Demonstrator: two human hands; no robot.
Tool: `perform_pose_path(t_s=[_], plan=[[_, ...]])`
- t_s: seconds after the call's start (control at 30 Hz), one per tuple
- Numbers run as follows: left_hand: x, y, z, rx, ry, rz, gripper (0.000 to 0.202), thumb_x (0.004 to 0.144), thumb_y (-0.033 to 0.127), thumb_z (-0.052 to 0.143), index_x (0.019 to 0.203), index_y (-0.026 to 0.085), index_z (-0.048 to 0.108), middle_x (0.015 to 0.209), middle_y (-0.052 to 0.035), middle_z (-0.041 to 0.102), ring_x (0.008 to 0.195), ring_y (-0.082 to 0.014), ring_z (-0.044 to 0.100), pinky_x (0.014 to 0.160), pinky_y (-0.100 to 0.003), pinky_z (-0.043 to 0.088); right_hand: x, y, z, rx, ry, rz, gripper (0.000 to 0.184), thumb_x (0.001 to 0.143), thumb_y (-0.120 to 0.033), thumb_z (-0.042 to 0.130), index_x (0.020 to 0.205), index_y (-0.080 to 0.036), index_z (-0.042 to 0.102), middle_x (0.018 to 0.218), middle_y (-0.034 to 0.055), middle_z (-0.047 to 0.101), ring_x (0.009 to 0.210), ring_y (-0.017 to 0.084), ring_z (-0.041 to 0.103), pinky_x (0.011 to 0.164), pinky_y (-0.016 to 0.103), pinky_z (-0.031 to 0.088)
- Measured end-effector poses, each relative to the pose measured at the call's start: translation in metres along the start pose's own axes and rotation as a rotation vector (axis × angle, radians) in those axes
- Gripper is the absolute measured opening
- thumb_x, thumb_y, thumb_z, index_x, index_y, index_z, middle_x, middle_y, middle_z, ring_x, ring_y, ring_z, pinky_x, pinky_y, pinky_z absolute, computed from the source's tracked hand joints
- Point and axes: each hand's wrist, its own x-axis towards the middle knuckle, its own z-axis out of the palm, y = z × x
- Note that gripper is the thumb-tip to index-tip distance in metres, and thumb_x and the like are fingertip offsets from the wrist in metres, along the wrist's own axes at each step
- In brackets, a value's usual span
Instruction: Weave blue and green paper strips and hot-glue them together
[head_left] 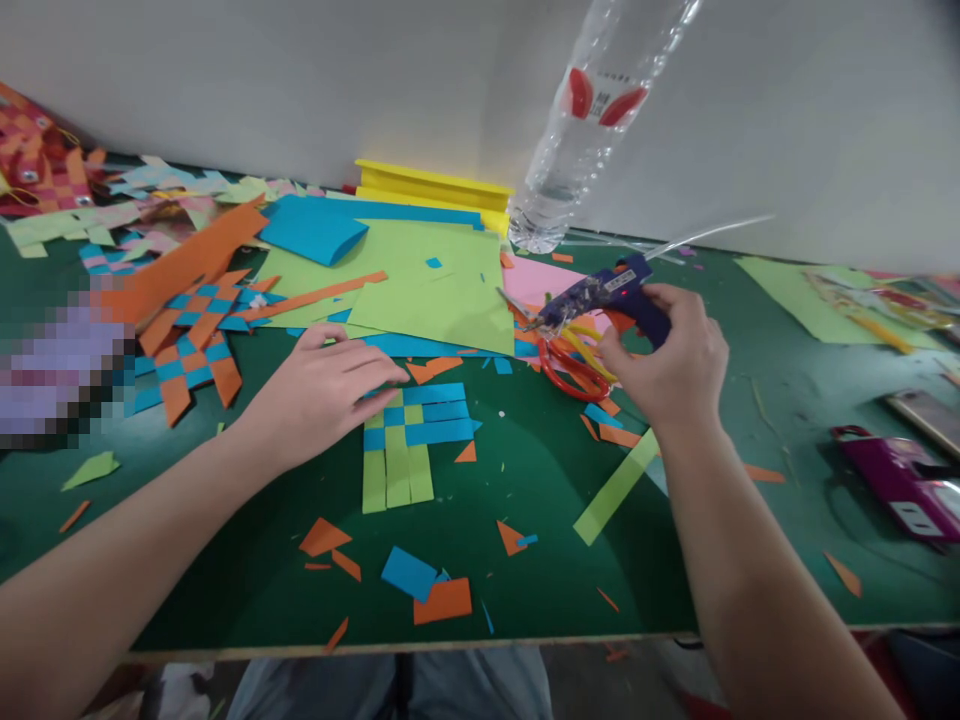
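Note:
My right hand (pixel 671 360) is wrapped round the handle of a dark blue glue gun (pixel 600 293), whose nozzle points left. A clear glue stick (pixel 712 232) sticks out behind it. Beneath the gun lie scissors with red and yellow handles (pixel 574 375), partly hidden by my hand. On the left, my left hand (pixel 330 395) rests with fingers loosely stretched at the upper left corner of a woven piece of blue and green paper strips (pixel 405 440). Its blue strips extend right and its green strips toward me.
Green and blue paper sheets (pixel 442 285) lie behind the weave, near a tilted water bottle (pixel 577 150). Woven orange-blue pieces (pixel 195 340) are piled at left beside a blurred phone-like object (pixel 64 360). A purple device (pixel 900 485) sits at right. Scraps dot the green table (pixel 262 590).

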Motion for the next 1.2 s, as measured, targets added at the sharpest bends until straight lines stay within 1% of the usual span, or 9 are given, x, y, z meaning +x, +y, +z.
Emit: perform_pose_path(t_s=[0.23, 0.43, 0.53, 0.63, 0.7, 0.77, 0.87, 0.97, 1.2], plan=[[-0.001, -0.001, 0.001, -0.037, -0.046, -0.027, 0.027, 0.106, 0.027, 0.046, 0.095, 0.019, 0.069, 0.095, -0.0031, 0.077, 0.09, -0.0206, 0.07, 0.094, -0.038, 0.035, 0.002, 0.006, 0.003, 0.004, 0.004, 0.139, 0.046, 0.075, -0.043, 0.062, 0.116, -0.022, 0.058, 0.11, 0.012, 0.074, 0.097, 0.032, 0.071, 0.085, 0.049, 0.056], [-0.002, -0.002, 0.003, -0.076, -0.107, -0.067, 0.033, 0.107, 0.033, 0.041, 0.094, 0.021, 0.068, 0.096, -0.0028, 0.078, 0.09, -0.0208, 0.07, 0.097, -0.04, 0.034, 0.004, 0.02, 0.008, -0.021, -0.046, 0.284, 0.048, 0.078, -0.043, 0.064, 0.12, -0.02, 0.058, 0.12, 0.0165, 0.072, 0.109, 0.034, 0.069, 0.09, 0.05, 0.054], [-0.002, -0.001, 0.003, -0.075, -0.128, -0.074, 0.034, 0.108, 0.033, 0.038, 0.094, 0.021, 0.067, 0.094, -0.0021, 0.077, 0.089, -0.0204, 0.07, 0.096, -0.041, 0.034, 0.005, 0.031, 0.013, -0.014, -0.071, 0.374, 0.048, 0.08, -0.044, 0.064, 0.121, -0.021, 0.058, 0.124, 0.0168, 0.071, 0.112, 0.035, 0.067, 0.092, 0.052, 0.053], [-0.002, -0.001, 0.002, -0.095, -0.15, -0.077, 0.034, 0.107, 0.032, 0.039, 0.093, 0.021, 0.068, 0.092, -0.0022, 0.077, 0.089, -0.021, 0.07, 0.095, -0.041, 0.034, 0.006, 0.038, 0.019, 0.003, -0.083, 0.467, 0.052, 0.079, -0.048, 0.064, 0.123, -0.02, 0.057, 0.127, 0.018, 0.069, 0.114, 0.036, 0.065, 0.094, 0.052, 0.051], [-0.002, -0.001, 0.002, -0.124, -0.155, -0.087, 0.033, 0.106, 0.032, 0.04, 0.093, 0.021, 0.069, 0.092, -0.0024, 0.078, 0.09, -0.0219, 0.071, 0.097, -0.042, 0.034, 0.008, 0.041, 0.023, -0.011, -0.131, 0.527, 0.055, 0.081, -0.049, 0.063, 0.125, -0.018, 0.055, 0.131, 0.0193, 0.066, 0.116, 0.035, 0.064, 0.095, 0.05, 0.05], [-0.002, 0.0, 0.003, -0.145, -0.148, -0.098, 0.033, 0.105, 0.032, 0.041, 0.092, 0.021, 0.069, 0.092, -0.0022, 0.078, 0.089, -0.0222, 0.071, 0.097, -0.042, 0.034, 0.01, 0.042, 0.027, -0.029, -0.162, 0.545, 0.056, 0.08, -0.05, 0.064, 0.125, -0.017, 0.055, 0.128, 0.0199, 0.066, 0.114, 0.036, 0.064, 0.093, 0.05, 0.05], [-0.002, 0.0, 0.003, -0.139, -0.123, -0.101, 0.035, 0.106, 0.032, 0.039, 0.09, 0.022, 0.068, 0.088, -0.0018, 0.077, 0.086, -0.0211, 0.07, 0.095, -0.041, 0.034, 0.017, 0.046, 0.034, -0.063, -0.189, 0.566, 0.055, 0.083, -0.048, 0.063, 0.127, -0.016, 0.054, 0.123, 0.02, 0.068, 0.112, 0.037, 0.065, 0.092, 0.051, 0.05], [-0.001, 0.001, 0.003, -0.124, -0.106, -0.08, 0.036, 0.107, 0.031, 0.038, 0.089, 0.022, 0.067, 0.087, -0.0015, 0.077, 0.083, -0.0201, 0.069, 0.095, -0.04, 0.034, 0.03, 0.053, 0.043, -0.094, -0.211, 0.587, 0.057, 0.085, -0.048, 0.064, 0.13, -0.015, 0.053, 0.123, 0.022, 0.067, 0.111, 0.037, 0.065, 0.091, 0.051, 0.05], [0.0, 0.002, 0.001, -0.1, -0.12, -0.069, 0.036, 0.107, 0.029, 0.036, 0.09, 0.022, 0.067, 0.087, -0.0013, 0.077, 0.082, -0.0195, 0.068, 0.095, -0.041, 0.035, 0.064, 0.072, 0.067, -0.126, -0.203, 0.635, 0.06, 0.084, -0.041, 0.068, 0.13, -0.008, 0.052, 0.12, 0.0288, 0.065, 0.11, 0.04, 0.064, 0.09, 0.051, 0.047]])
